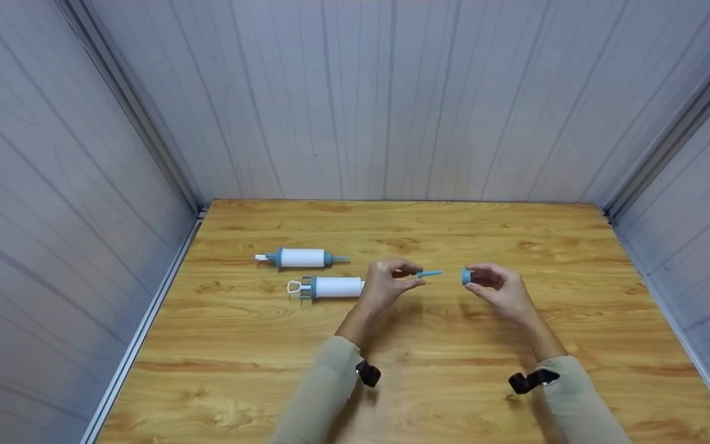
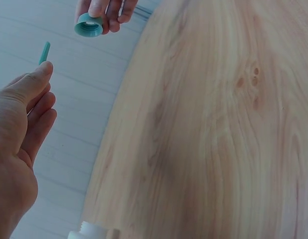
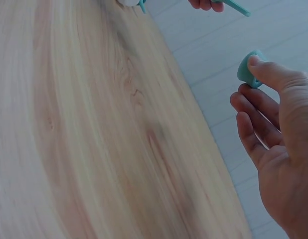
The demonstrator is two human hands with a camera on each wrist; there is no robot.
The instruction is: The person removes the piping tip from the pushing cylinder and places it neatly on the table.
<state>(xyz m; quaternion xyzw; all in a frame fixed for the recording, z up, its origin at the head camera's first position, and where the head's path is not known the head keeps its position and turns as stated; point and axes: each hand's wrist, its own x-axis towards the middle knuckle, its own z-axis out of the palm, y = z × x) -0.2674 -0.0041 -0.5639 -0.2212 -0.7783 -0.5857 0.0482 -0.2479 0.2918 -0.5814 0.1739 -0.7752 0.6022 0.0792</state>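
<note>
In the head view, the left hand [image 1: 386,285] pinches a slim teal nozzle [image 1: 431,273] by its left end, above the worktop [image 1: 429,394], the tip pointing toward three o'clock. At three o'clock from that tip, a short gap away, the right hand [image 1: 504,290] grips a teal cap [image 1: 466,276] between thumb and fingers. The left wrist view alone looks into the cap's hollow inside; the right wrist view gives its tapered outer wall under the thumb.

Only the head view takes in both white tubes: the nearer tube [image 1: 338,287] at nine o'clock from the left hand, the farther tube [image 1: 303,257] at ten. That hand hides the nearer tube's right end there; the left wrist view shows a white threaded neck [image 2: 88,231] near seven o'clock.
</note>
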